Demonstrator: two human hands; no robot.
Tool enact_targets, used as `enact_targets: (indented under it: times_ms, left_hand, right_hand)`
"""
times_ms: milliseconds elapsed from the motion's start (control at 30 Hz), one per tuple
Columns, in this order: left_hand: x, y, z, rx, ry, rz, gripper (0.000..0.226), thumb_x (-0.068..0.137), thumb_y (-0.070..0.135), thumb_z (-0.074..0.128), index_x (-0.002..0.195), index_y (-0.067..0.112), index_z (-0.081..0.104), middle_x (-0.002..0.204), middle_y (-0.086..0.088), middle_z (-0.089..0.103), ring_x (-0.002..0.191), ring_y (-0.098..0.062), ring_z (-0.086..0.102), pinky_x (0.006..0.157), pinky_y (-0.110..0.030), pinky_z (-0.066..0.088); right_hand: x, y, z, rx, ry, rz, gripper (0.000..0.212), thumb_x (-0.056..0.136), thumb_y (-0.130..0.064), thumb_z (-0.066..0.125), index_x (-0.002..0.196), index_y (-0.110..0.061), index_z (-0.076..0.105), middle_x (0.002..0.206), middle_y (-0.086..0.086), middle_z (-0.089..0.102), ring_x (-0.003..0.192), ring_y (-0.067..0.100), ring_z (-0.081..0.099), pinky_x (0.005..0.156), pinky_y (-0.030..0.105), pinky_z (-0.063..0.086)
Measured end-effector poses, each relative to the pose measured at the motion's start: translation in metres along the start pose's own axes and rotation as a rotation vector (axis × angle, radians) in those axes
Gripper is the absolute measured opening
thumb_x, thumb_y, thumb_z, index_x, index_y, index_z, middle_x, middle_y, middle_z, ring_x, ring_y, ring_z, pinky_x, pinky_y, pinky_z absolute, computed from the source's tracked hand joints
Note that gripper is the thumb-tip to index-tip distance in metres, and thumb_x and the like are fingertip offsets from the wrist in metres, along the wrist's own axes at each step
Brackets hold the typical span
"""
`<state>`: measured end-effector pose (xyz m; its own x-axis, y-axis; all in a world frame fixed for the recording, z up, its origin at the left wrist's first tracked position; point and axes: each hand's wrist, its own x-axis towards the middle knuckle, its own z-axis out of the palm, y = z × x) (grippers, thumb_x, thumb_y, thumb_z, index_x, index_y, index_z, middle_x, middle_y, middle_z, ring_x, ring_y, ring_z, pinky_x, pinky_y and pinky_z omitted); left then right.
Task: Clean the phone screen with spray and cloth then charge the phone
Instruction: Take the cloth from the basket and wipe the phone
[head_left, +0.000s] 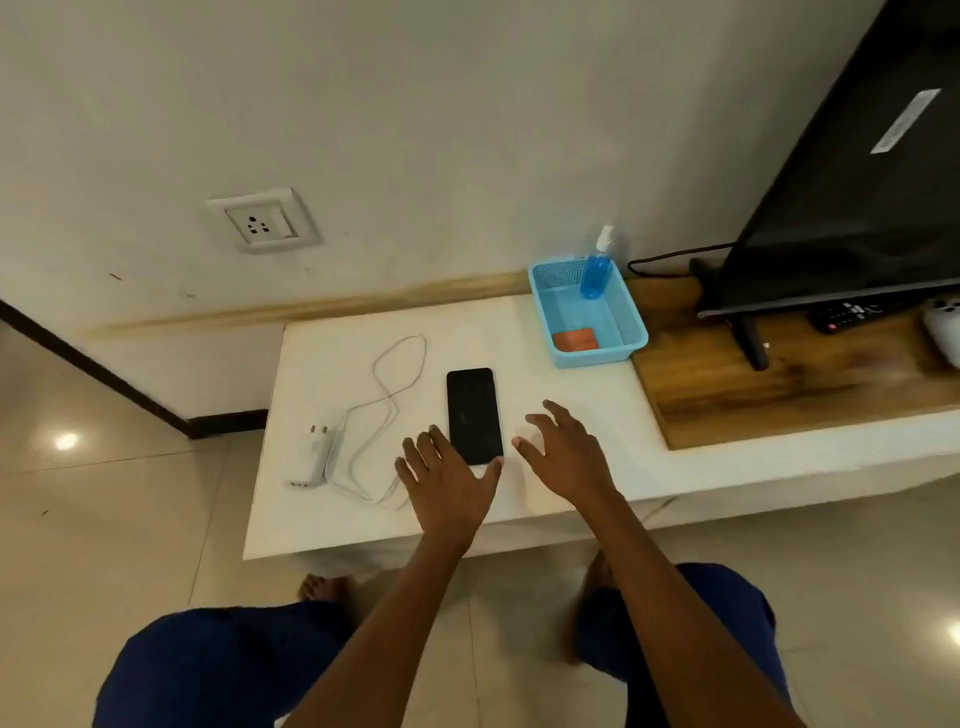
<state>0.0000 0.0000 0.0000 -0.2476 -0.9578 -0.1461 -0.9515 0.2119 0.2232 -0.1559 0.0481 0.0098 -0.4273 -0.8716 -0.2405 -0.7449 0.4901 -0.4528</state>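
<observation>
A black phone (472, 413) lies screen up on the white table (566, 410). My left hand (449, 480) is spread flat at the phone's near left corner, the thumb at its near edge. My right hand (563, 449) hovers just right of the phone, fingers spread and holding nothing. A white charger (322, 454) with its looped cable (395, 384) lies left of the phone. A blue spray bottle (597, 270) stands in a light blue basket (631, 322), and an orange cloth (575, 340) lies in the basket's near end.
A wall socket (262, 221) sits on the wall above and left of the table. To the right, a TV (857, 182) stands on a wooden top (727, 389) with a remote (847, 314) under it. My knees and bare feet are on the tiled floor.
</observation>
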Motion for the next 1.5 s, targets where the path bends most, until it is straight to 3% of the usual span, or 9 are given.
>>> enact_targets:
  times_ms: [167,300,533,733,900,1067,1233,1367,1500]
  left_hand:
    - [0.022,0.006,0.027,-0.038,0.042,-0.080,0.114,0.072,0.091,0.034,0.151,0.009,0.026,0.161,-0.014,0.018,0.150,-0.037,0.002,0.118,-0.051,-0.008]
    - [0.029,0.008,0.038,-0.123,0.086,-0.024,0.105,0.072,0.086,0.047,0.146,0.013,0.034,0.160,-0.011,0.021,0.150,-0.035,0.007,0.119,-0.051,-0.001]
    - [0.059,-0.027,0.035,-0.036,0.104,0.324,0.098,0.075,0.080,0.046,0.148,0.015,0.035,0.160,-0.015,0.020,0.149,-0.040,0.004,0.118,-0.049,-0.005]
    - [0.101,-0.054,0.021,0.072,-0.043,0.509,0.099,0.073,0.087,0.036,0.153,0.030,0.022,0.164,-0.010,0.006,0.149,-0.035,-0.009,0.117,-0.048,-0.012]
    - [0.103,-0.059,0.013,0.040,-0.096,0.444,0.107,0.075,0.088,0.034,0.156,0.026,0.004,0.165,-0.004,0.003,0.151,-0.028,-0.007,0.116,-0.043,-0.015]
    - [0.084,-0.062,-0.002,-0.290,-0.018,0.409,0.072,0.090,0.066,0.043,0.148,0.025,0.036,0.153,0.000,0.040,0.144,-0.023,0.030,0.115,-0.033,0.011]
    - [0.099,-0.034,-0.023,-0.302,0.033,0.511,0.070,0.094,0.061,0.040,0.150,0.020,0.033,0.154,-0.003,0.039,0.145,-0.026,0.029,0.118,-0.042,0.018]
    - [0.118,-0.023,-0.034,-0.304,0.054,0.582,0.071,0.095,0.059,0.039,0.152,0.017,0.029,0.157,-0.006,0.033,0.147,-0.026,0.024,0.121,-0.043,0.016]
    - [0.128,-0.013,-0.039,-0.377,0.073,0.570,0.069,0.096,0.058,0.040,0.152,0.018,0.030,0.157,-0.005,0.034,0.146,-0.025,0.027,0.120,-0.042,0.019]
  right_hand:
    - [0.032,0.010,0.000,-0.003,-0.011,0.060,0.052,0.097,-0.057,0.047,0.140,-0.028,0.049,0.160,-0.002,0.029,0.141,0.023,0.039,0.112,0.042,0.036]
    - [0.042,0.012,-0.003,-0.033,-0.013,0.052,0.052,0.097,-0.057,0.047,0.140,-0.028,0.049,0.159,-0.001,0.031,0.139,0.024,0.041,0.109,0.043,0.038]
    - [0.047,0.023,-0.005,-0.004,-0.046,0.045,0.052,0.095,-0.060,0.048,0.137,-0.029,0.051,0.155,-0.003,0.039,0.136,0.022,0.046,0.107,0.041,0.041]
    - [0.044,0.029,-0.012,0.034,-0.054,0.033,0.051,0.095,-0.060,0.048,0.135,-0.027,0.053,0.149,-0.003,0.046,0.131,0.020,0.050,0.104,0.037,0.043]
    - [0.041,0.023,-0.013,0.033,-0.049,0.023,0.051,0.096,-0.059,0.047,0.136,-0.027,0.052,0.147,-0.004,0.048,0.129,0.019,0.051,0.103,0.035,0.043]
    - [0.040,0.014,-0.014,0.098,0.102,0.011,0.044,0.098,-0.056,0.046,0.134,-0.031,0.054,0.140,-0.007,0.056,0.122,0.016,0.058,0.097,0.028,0.043]
    - [0.040,0.000,-0.021,0.255,0.385,-0.005,0.039,0.097,-0.051,0.051,0.130,-0.031,0.057,0.133,-0.009,0.061,0.120,0.011,0.056,0.099,0.031,0.046]
    - [0.068,-0.004,-0.040,0.219,0.676,-0.090,0.036,0.097,-0.034,0.061,0.126,-0.013,0.060,0.125,0.005,0.064,0.116,0.019,0.057,0.092,0.025,0.046]
    - [0.126,-0.004,-0.066,0.308,0.609,0.123,0.052,0.099,-0.038,0.057,0.142,-0.013,0.043,0.136,0.009,0.053,0.125,0.022,0.051,0.101,0.033,0.046]
